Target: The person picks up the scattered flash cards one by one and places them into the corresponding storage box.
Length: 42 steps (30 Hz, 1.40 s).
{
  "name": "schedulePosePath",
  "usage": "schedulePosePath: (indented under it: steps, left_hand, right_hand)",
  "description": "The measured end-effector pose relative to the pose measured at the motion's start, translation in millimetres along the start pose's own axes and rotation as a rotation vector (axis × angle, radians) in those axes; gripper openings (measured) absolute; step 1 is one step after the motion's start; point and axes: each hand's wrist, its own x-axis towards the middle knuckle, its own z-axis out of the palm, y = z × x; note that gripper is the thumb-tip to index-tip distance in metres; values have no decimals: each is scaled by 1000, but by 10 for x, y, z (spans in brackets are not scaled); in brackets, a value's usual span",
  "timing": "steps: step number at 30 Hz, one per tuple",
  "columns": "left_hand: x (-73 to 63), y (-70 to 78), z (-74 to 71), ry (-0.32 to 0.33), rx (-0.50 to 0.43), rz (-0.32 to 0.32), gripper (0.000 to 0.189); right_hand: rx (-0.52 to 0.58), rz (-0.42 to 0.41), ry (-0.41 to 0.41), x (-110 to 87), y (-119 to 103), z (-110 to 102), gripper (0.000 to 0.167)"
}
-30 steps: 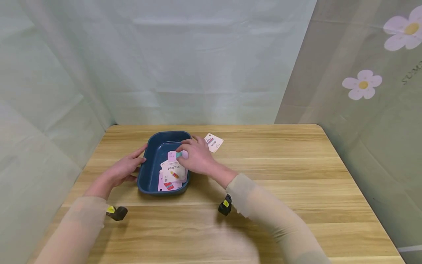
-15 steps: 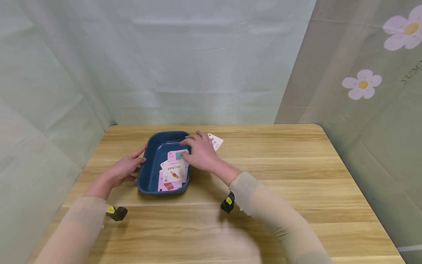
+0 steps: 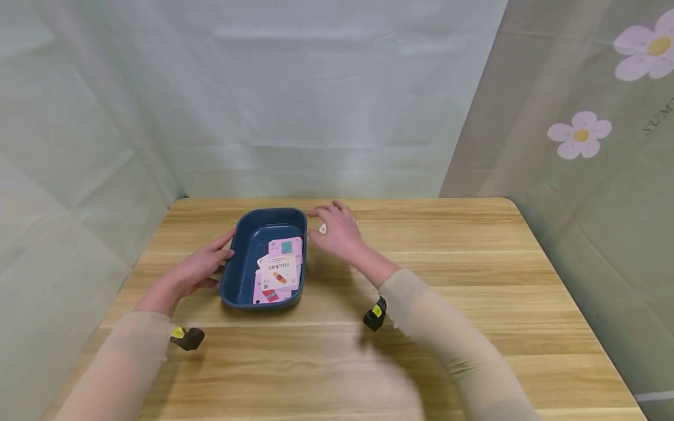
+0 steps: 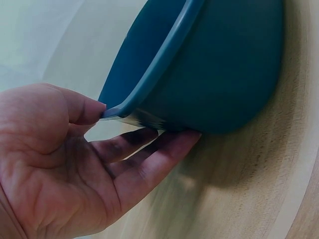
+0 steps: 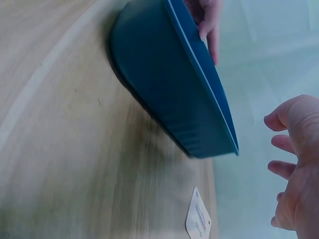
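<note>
My left hand (image 3: 197, 270) holds the near left side of a deep blue plastic bin (image 3: 243, 266). In the left wrist view its thumb is at the rim and the fingers lie against the outer wall (image 4: 224, 64). Inside the bin are several picture cards; the top white one is a rocket card (image 3: 279, 273), beside a pink card (image 3: 286, 247). My right hand (image 3: 338, 234) hovers to the right of the bin, fingers spread and holding nothing. Under it lies a white ship card (image 5: 198, 216) on the table, mostly hidden by the hand in the head view.
The wooden table (image 3: 474, 280) extends right and toward the front. Pale hanging sheets (image 3: 316, 105) close in the back and sides, the right one printed with flowers (image 3: 580, 135). A black wrist camera (image 3: 375, 316) hangs beneath each sleeve.
My right hand has let go of the pink card in the bin, drawn back over the right rim and moved above the ship card. The left hand has stayed on the bin.
</note>
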Motion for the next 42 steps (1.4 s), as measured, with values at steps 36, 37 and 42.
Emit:
schedulePosePath:
  steps: [36, 37, 42]
  left_hand:
    - [11, -3, 18, 0, 10, -8, 64]
    - [10, -2, 21, 1, 10, -8, 64]
    - [-2, -1, 23, 2, 9, -4, 64]
  right_hand:
    - [-166, 218, -86, -6, 669, 18, 48]
    - [-181, 217, -96, -16, 679, 29, 47]
    - [-229, 207, -142, -58, 726, 83, 46]
